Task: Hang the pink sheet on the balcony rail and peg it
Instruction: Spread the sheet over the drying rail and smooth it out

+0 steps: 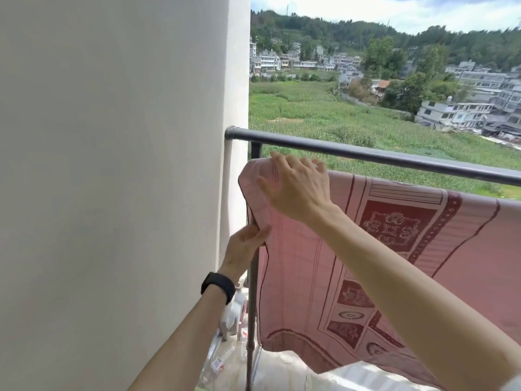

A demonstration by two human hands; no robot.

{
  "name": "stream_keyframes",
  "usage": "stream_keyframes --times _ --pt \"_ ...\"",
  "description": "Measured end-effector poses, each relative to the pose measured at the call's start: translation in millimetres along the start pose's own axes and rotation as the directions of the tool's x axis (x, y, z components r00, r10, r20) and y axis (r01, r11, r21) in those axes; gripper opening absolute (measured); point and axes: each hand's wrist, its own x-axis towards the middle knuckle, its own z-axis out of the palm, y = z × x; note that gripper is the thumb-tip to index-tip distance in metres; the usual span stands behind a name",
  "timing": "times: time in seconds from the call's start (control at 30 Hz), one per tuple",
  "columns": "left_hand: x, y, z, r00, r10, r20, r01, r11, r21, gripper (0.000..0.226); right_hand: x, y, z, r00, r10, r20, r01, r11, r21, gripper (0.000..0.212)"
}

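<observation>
I'm seeing the pink sheet (315,266) hanging over a bar just below the balcony rail (366,155). My left hand (244,248) is pinching its edge — right hand (296,187), fingers spread, is pressing the top corner.

There is a single view, from a wide-angle camera on the person's head. It looks forward and slightly down from inside a balcony, outward over the dark rail (366,155). It sits close: both forearms reach in from the bottom edge, and the hands work near the middle of the frame. A white wall (112,165) fills the left half at close range. Far fields and houses (456,111) lie beyond the rail, and straight lines bend toward the edges.
</observation>
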Motion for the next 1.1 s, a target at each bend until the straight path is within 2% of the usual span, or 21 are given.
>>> stream_keyframes --times 0.1,0.2,0.27,0.47,0.7,0.8,0.87,0.93,1.0,1.1 --pt "-16 -46 -14 0.998 -0.051 0.028 0.045 0.981 0.188 0.029 11 -33 5 1.0 0.027 -0.005 -0.027 0.998 -0.052 0.053" --pt "-32 -68 -62 0.994 -0.035 -0.1 0.061 0.96 0.274 0.029 -4 -68 15 0.999 0.015 -0.049 -0.016 0.999 -0.032 0.047" --pt "-42 -78 -111 0.989 -0.013 -0.147 0.057 0.954 0.296 0.023 -12 -92 18 1.0 -0.004 -0.03 0.003 1.0 -0.012 0.044" --pt "-101 -98 -200 0.989 0.072 -0.128 -0.026 0.945 0.325 0.02 -19 -149 23 0.996 -0.069 0.055 0.069 0.998 0.01 0.031" --pt "-146 -134 -273 0.965 0.154 -0.212 -0.036 0.879 0.475 0.024 -56 -239 51 0.997 -0.034 -0.07 0.029 0.997 -0.067 0.041" --pt "-137 -152 -271 0.978 0.044 -0.205 0.022 0.95 0.31 0.039 -62 -258 72 0.992 -0.017 -0.128 0.005 0.996 -0.089 0.039" --pt "-155 -167 -262 0.995 -0.051 -0.086 0.067 0.981 0.183 0.058 -68 -269 76 0.985 -0.011 -0.17 -0.003 0.997 -0.081 0.038" --pt "-181 -183 -257 0.994 -0.109 0.005 0.109 0.993 0.044 0.063 -75 -276 83 0.972 -0.024 -0.234 0.004 0.997 -0.083 0.039" --pt "-210 -198 -269 0.993 -0.122 0.003 0.121 0.989 0.083 0.051 -84 -293 90 0.958 -0.038 -0.286 0.011 0.995 -0.096 0.042" --pt "-239 -218 -294 0.985 -0.168 0.026 0.151 0.937 0.316 0.049 -92 -320 89 0.943 -0.032 -0.331 -0.001 0.995 -0.099 0.044"
